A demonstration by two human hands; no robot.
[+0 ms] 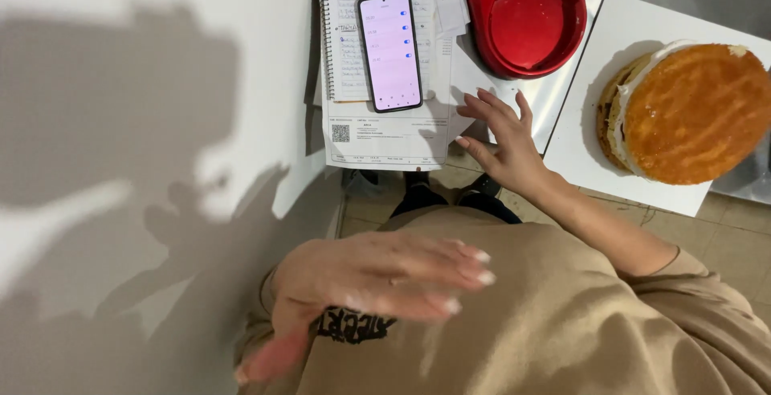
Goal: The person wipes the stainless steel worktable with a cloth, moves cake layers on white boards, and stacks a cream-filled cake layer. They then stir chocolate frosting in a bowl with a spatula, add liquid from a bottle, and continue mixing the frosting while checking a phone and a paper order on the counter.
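Red bowl (526, 14) near phone (390, 50); right hand (502, 142) spread, empty, beside cake (691, 114). Left hand (369, 283) released, blurred. Risk: sleeve swipe smears the cake's cream.

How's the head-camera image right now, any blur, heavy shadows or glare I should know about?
Head view: the left hand, close to the lens, is smeared by motion blur; the right hand by the white printed sheet is sharp. Big dark shadows cover the white wall at left. The glossy red bowl-shaped base shows soft glare; the black smartphone screen glows.
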